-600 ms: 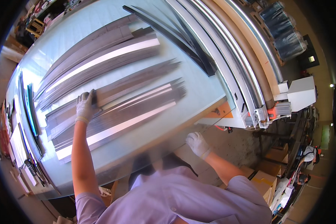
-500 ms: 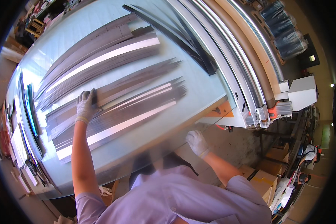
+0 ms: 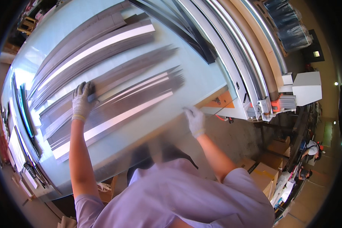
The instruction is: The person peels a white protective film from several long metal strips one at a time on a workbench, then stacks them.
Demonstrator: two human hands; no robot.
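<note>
My left hand (image 3: 81, 102), in a pale knit glove with dark fingertips, lies with fingers spread on a bundle of long dark grey strips (image 3: 119, 72). Just nearer, another bundle of strips (image 3: 121, 110) includes several with shiny white faces. Farther off lies a third stack of strips (image 3: 102, 47), topped by one bright white strip. My right hand (image 3: 195, 121), gloved too, is at the table's near edge, right of the bundles. Its fingers are loosely bent and slightly apart, with nothing visible in them. The undersides of both hands are hidden.
The strips rest on a pale, glossy table (image 3: 193, 85). Two black bars (image 3: 178, 30) lie at its far right, beside a machine with long rollers (image 3: 250, 49). Thin blue-and-black pieces (image 3: 24, 110) line the left. Cardboard boxes (image 3: 264, 176) stand at right; people work beyond.
My right hand has moved up and left to the table edge, its fingers straightening somewhat. My left hand stays on the strips. The whole view has shifted slightly.
</note>
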